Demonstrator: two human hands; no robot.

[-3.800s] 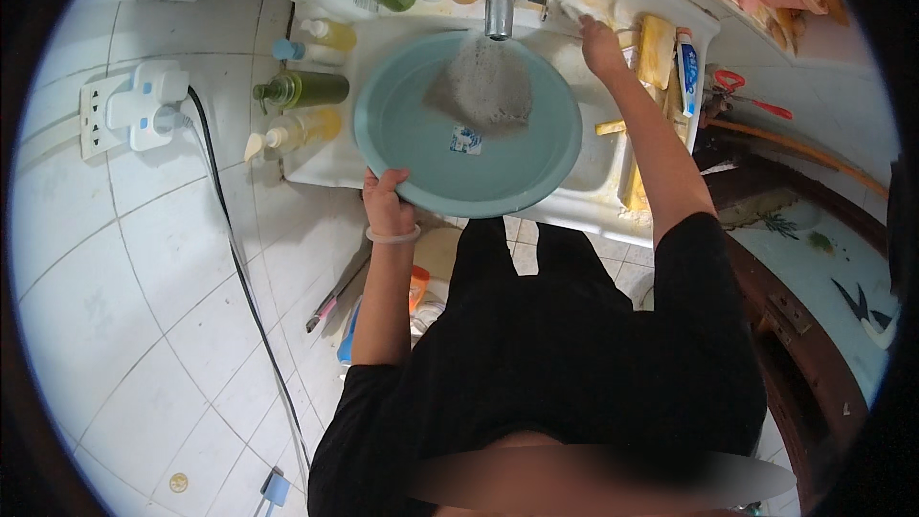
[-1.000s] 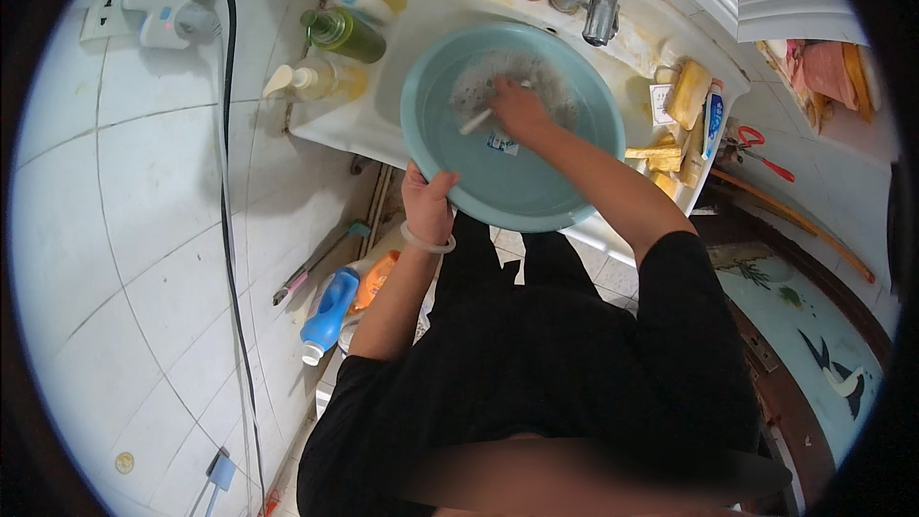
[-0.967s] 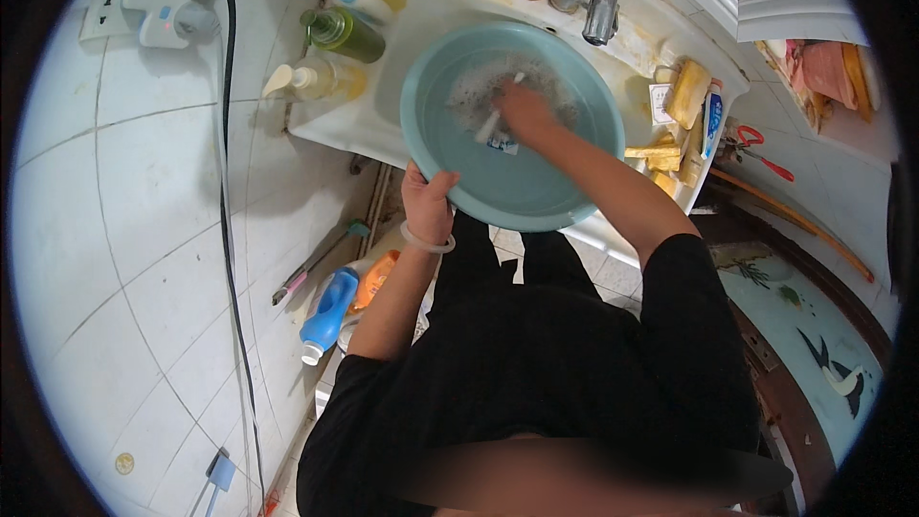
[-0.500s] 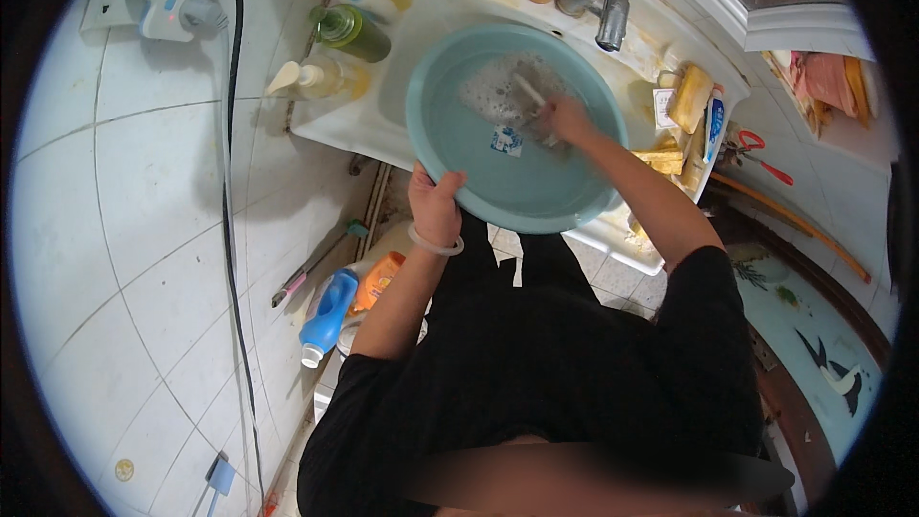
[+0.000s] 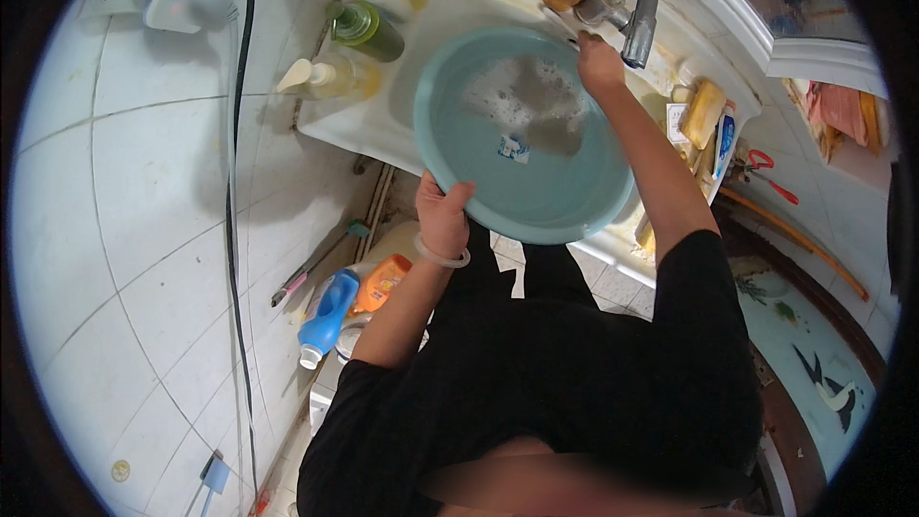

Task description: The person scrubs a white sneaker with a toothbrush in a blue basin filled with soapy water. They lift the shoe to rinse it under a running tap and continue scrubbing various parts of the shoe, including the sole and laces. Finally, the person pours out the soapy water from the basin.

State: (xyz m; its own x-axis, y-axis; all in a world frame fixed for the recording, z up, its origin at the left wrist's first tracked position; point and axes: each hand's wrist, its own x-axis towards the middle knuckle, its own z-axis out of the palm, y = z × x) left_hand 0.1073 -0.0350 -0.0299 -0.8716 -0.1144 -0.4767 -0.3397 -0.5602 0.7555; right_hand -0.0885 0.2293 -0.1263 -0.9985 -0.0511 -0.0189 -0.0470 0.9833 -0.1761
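Note:
A light teal plastic basin (image 5: 450, 168) with water in it rests over the white sink. My left hand (image 5: 445, 217) is closed on its near left rim, thumb on top and fingers underneath. White suds (image 5: 493, 96) float in the water beside a murky grey-brown patch (image 5: 553, 105). A blue-and-white printed patch (image 5: 513, 147) shows through the water. My right hand (image 5: 601, 67) is above the far right rim, close to the metal tap (image 5: 638, 33). Its fingers are closed around a slim pale stick-like handle (image 5: 559, 22), mostly hidden, pointing toward the sink's back edge.
Pump bottles, including a green one (image 5: 369, 31) and a yellowish one (image 5: 330, 77), line the sink's left and back. Yellow soap bars (image 5: 704, 113) and a blue-and-white tube (image 5: 725, 139) lie on the right ledge. A blue bottle (image 5: 328, 316) stands low at left.
My right hand has lifted out of the suds with the slim pale thing and moved back toward the tap. My left hand keeps its hold on the basin rim.

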